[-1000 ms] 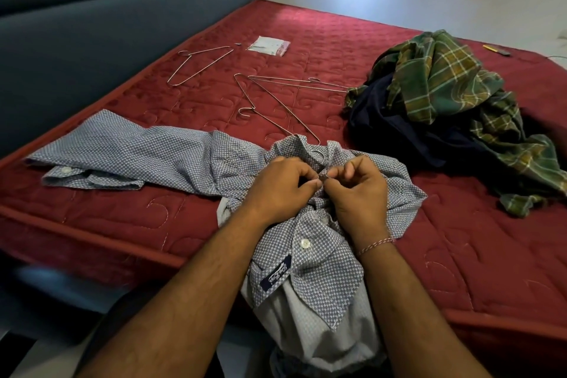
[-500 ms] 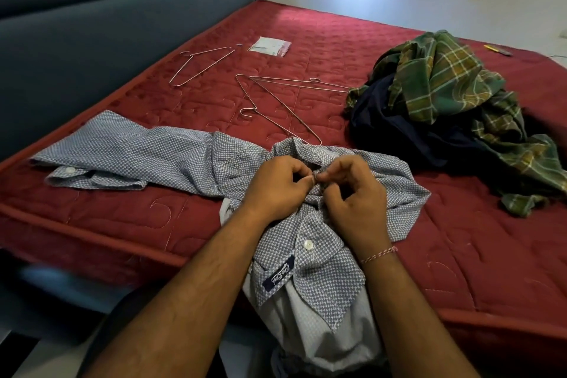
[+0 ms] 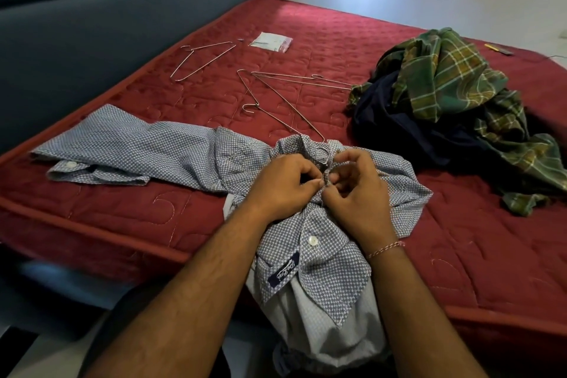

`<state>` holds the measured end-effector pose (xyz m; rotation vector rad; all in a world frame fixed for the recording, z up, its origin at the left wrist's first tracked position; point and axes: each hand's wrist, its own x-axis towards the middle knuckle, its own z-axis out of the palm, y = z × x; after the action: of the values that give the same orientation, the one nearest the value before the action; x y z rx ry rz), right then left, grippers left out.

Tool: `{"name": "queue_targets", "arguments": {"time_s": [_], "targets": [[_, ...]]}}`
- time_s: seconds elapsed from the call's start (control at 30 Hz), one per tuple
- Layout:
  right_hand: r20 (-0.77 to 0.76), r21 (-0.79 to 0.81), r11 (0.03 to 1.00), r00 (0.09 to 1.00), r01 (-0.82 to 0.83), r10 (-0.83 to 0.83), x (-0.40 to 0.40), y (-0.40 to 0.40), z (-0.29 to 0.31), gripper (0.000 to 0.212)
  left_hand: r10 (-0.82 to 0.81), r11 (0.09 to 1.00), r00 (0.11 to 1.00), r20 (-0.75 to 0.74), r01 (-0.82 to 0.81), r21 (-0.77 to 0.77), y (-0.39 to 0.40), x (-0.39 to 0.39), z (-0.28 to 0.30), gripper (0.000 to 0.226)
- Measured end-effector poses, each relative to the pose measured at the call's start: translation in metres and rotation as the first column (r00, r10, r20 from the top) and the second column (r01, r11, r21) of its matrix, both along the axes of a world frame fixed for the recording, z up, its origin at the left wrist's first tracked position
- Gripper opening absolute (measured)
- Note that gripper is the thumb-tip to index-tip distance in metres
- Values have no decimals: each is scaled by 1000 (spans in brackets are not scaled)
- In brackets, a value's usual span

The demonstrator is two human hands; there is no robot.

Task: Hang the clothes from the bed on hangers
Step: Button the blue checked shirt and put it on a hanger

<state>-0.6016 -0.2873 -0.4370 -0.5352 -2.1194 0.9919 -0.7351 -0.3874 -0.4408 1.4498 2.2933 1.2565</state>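
Note:
A blue-and-white checked shirt [image 3: 132, 147] lies across the near edge of the red mattress [image 3: 337, 49], one sleeve stretched left and its body hanging over the edge. My left hand [image 3: 283, 186] and my right hand [image 3: 352, 190] both pinch the shirt's front just below the collar. A metal hook [image 3: 323, 154] pokes out of the collar right above my fingers. Three wire hangers lie beyond: one at far left [image 3: 202, 60], one running toward the shirt collar [image 3: 277, 106], one pointing right [image 3: 303, 80].
A heap of clothes sits at right, a green plaid shirt [image 3: 454, 77] over a dark navy garment [image 3: 408, 135]. A small plastic packet [image 3: 270, 42] lies near the grey headboard [image 3: 92, 18]. A small yellow item [image 3: 498, 49] lies by the white wall.
Both hands shifted slightly up the shirt front and kept pinching the fabric near the collar; my right hand's fingers have uncurled a little. The shirt and hangers stayed put.

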Motion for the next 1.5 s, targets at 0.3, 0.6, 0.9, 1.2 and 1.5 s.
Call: {"name": "queue_targets", "arguments": {"time_s": [0.3, 0.6, 0.9, 1.2, 1.5], "targets": [[149, 187, 929, 926, 319, -348, -36, 37, 53, 37, -92, 995, 922, -376, 72, -67, 2, 9, -1, 20], [728, 335, 938, 608, 87, -316, -42, 67, 34, 28, 394, 823, 918, -38, -334, 460, 3, 4, 30, 16], [270, -84, 931, 908, 355, -322, -19, 63, 53, 20, 218, 852, 933, -286, -325, -411, 65, -14, 93, 39], [-158, -906, 418, 971, -71, -178, 11, 52, 71, 10, 295, 911, 945, -145, -323, -255, 25, 4, 76, 16], [-200, -755, 637, 980, -155, 2, 41, 43, 59, 14, 409, 900, 870, 275, -434, 34, 2, 24, 69, 28]]}}
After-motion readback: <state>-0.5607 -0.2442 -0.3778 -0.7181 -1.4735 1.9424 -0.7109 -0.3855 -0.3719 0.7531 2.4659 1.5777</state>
